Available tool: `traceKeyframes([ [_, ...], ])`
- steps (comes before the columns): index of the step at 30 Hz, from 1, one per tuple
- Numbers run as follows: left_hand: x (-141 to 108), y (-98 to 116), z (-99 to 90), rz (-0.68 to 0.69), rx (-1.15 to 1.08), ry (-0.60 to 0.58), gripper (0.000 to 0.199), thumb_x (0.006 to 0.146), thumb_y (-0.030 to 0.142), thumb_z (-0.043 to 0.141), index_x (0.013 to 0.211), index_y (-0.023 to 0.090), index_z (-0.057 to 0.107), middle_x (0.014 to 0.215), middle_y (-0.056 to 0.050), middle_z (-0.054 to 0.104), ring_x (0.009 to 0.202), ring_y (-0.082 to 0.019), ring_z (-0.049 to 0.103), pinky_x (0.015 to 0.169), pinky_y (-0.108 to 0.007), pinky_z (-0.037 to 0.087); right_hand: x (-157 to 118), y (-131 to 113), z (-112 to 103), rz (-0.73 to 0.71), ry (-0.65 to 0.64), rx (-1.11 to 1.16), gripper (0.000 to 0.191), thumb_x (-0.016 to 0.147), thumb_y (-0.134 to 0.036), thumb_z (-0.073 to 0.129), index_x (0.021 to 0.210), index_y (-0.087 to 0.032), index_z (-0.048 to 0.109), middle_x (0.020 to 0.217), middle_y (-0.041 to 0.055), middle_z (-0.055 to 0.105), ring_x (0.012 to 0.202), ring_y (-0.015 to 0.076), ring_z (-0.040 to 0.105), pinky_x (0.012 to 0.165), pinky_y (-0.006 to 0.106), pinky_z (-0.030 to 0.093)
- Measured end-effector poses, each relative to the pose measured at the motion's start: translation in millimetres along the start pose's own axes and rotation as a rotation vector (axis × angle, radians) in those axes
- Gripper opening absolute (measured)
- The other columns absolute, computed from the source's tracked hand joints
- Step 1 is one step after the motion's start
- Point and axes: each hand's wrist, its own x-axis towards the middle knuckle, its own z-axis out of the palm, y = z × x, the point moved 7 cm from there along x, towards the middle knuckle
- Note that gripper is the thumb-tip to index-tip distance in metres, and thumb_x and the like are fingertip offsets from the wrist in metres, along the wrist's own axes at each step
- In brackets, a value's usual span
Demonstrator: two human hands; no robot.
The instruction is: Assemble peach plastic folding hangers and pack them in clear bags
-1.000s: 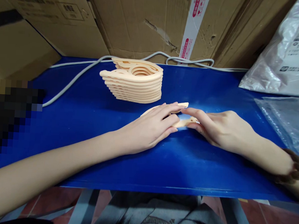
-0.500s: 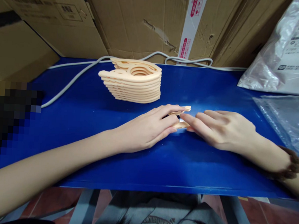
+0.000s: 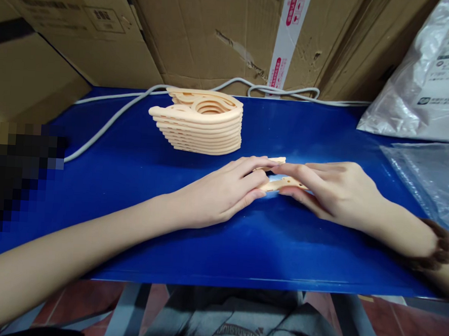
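Above the middle of the blue table, my left hand [image 3: 230,191] is closed over a cream plastic piece that looks like a folding hanger [image 3: 282,183]. Its fingers and thumb cover the left part of that piece. From the right, my right hand [image 3: 337,192] pinches the same hanger, thumb at the near arm and index finger reaching to the far arm. Small holes show in the near arm. A stack of several matching cream hangers [image 3: 200,128] sits just behind my left hand, apart from it.
Cardboard boxes [image 3: 217,41] stand along the back of the blue table [image 3: 204,258]. A white cable [image 3: 108,130] runs along the back and left. Clear plastic packaging [image 3: 429,175] and a labelled plastic bag [image 3: 423,84] lie at the right. A blurred dark object fills the left edge.
My right hand has shifted slightly, its index finger lifting toward the hanger's far arm, so more of the near arm shows. My left hand and the stack look unchanged.
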Motion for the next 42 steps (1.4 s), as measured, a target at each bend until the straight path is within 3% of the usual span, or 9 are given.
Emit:
traceKeyframes([
  [3, 0, 0, 0.1, 0.002, 0.008, 0.002, 0.026, 0.112, 0.026, 0.035, 0.117, 0.015, 0.059, 0.161, -0.018, 0.045, 0.152, -0.023, 0.042, 0.128, -0.044, 0.038, 0, -2, -2, -0.034, 0.011, 0.023, 0.043, 0.112, -0.043, 0.037, 0.131, -0.013, 0.061, 0.094, 0.0102, 0.080, 0.072, 0.0181, 0.075, 0.059, 0.025, 0.045],
  [8, 0, 0, -0.1, 0.009, 0.004, 0.022, 0.024, 0.112, 0.027, 0.036, 0.114, 0.016, 0.058, 0.161, -0.019, 0.045, 0.151, -0.024, 0.044, 0.127, -0.046, 0.039, 3, 0, -1, 0.036, -0.062, 0.127, 0.045, 0.112, -0.044, 0.035, 0.128, -0.015, 0.064, 0.096, 0.0112, 0.081, 0.076, 0.0208, 0.077, 0.060, 0.026, 0.045],
  [16, -2, -8, 5.0, -0.018, 0.087, 0.052, 0.025, 0.111, 0.029, 0.038, 0.118, 0.016, 0.058, 0.162, -0.019, 0.045, 0.153, -0.028, 0.041, 0.127, -0.053, 0.038, 4, 19, 9, 0.260, -0.197, 0.349, 0.042, 0.108, -0.050, 0.046, 0.118, -0.017, 0.069, 0.074, 0.0036, 0.076, 0.055, 0.0152, 0.065, 0.056, 0.024, 0.035],
  [23, -1, -5, 6.1, -0.001, 0.108, 0.053, 0.023, 0.111, 0.028, 0.039, 0.117, 0.014, 0.057, 0.161, -0.021, 0.045, 0.154, -0.028, 0.040, 0.128, -0.052, 0.037, 5, 18, 11, 0.319, -0.215, 0.466, 0.044, 0.106, -0.053, 0.047, 0.123, -0.017, 0.066, 0.074, 0.0025, 0.074, 0.062, 0.0172, 0.067, 0.059, 0.025, 0.035],
  [31, -2, -6, 7.8, -0.019, 0.120, 0.045, 0.022, 0.111, 0.028, 0.040, 0.113, 0.013, 0.056, 0.161, -0.023, 0.045, 0.154, -0.031, 0.040, 0.126, -0.053, 0.039, 7, 15, 19, 0.310, -0.266, 0.697, 0.042, 0.107, -0.054, 0.044, 0.114, -0.019, 0.066, 0.079, 0.0007, 0.074, 0.063, 0.0149, 0.064, 0.061, 0.025, 0.037],
  [38, -2, -6, 8.4, -0.002, 0.145, 0.050, 0.025, 0.111, 0.029, 0.038, 0.114, 0.014, 0.058, 0.161, -0.022, 0.046, 0.153, -0.032, 0.042, 0.125, -0.056, 0.039, 5, 13, 22, 0.252, -0.278, 0.535, 0.040, 0.110, -0.048, 0.038, 0.096, -0.019, 0.062, 0.064, -0.0005, 0.063, 0.052, 0.0136, 0.054, 0.056, 0.025, 0.031],
  [42, -2, -6, 8.8, -0.001, 0.162, 0.045, 0.028, 0.111, 0.030, 0.038, 0.112, 0.012, 0.059, 0.161, -0.023, 0.046, 0.152, -0.034, 0.043, 0.125, -0.056, 0.040, 2, 12, 25, 0.227, -0.291, 0.382, 0.048, 0.111, -0.051, 0.030, 0.103, -0.017, 0.063, 0.065, 0.0032, 0.065, 0.055, 0.0166, 0.059, 0.054, 0.026, 0.029],
])
